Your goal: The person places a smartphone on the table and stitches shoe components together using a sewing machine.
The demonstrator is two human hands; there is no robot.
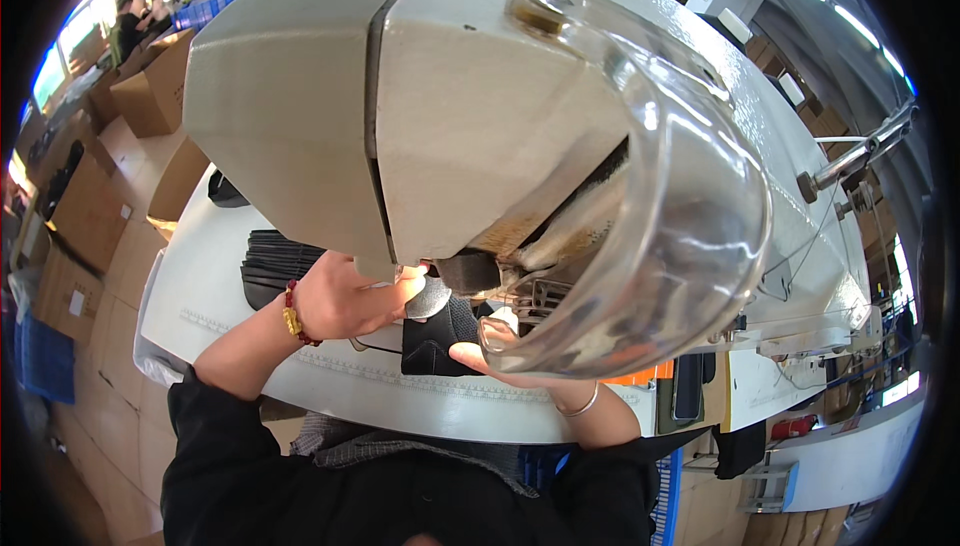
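The large cream head of a sewing machine (500, 96) fills the upper middle. Under it my left hand (350, 296), with a beaded bracelet, pinches a small rounded grey fabric piece (428, 299) between thumb and fingers. Just right of that piece lies a black fabric piece (432, 351) with a textured dark grey part, flat on the white table. My right hand (515, 366) rests at its right edge, thumb stretched out and apart from a fingertip. The clear plastic guard (690, 236) covers part of this hand. The needle area is mostly hidden by the machine head.
A stack of black pieces (275, 264) lies left of my left hand. A printed ruler strip (480, 386) runs along the table's front. At right are a phone (687, 386) and an orange item (640, 376). Cardboard boxes (90, 206) stand on the left floor; another person (130, 26) sits far left.
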